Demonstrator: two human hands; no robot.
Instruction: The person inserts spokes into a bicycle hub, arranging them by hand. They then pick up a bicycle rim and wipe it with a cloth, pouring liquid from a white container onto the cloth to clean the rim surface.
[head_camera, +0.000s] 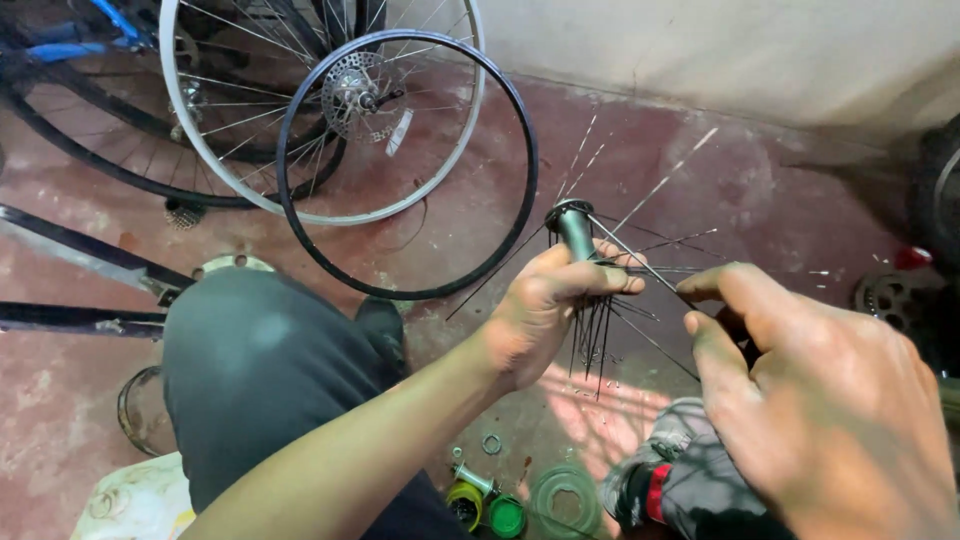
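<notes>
My left hand (545, 305) grips a dark bicycle wheel hub (574, 225), held upright, with several thin spokes fanning out and hanging from it. My right hand (810, 400) is close to the camera at the right and pinches one black spoke (640, 263) that runs up to the hub's top flange. My left forearm crosses the lower middle of the view. Loose spokes (596, 335) dangle below my left fingers.
A black rim (520, 150) and a silver spoked wheel (175, 110) with a disc rotor lean at the back. My knee in dark trousers (260, 370) is at lower left. Small parts, green caps (505, 515) and a power tool (670, 485) lie on the reddish floor. A sprocket (890, 295) sits at right.
</notes>
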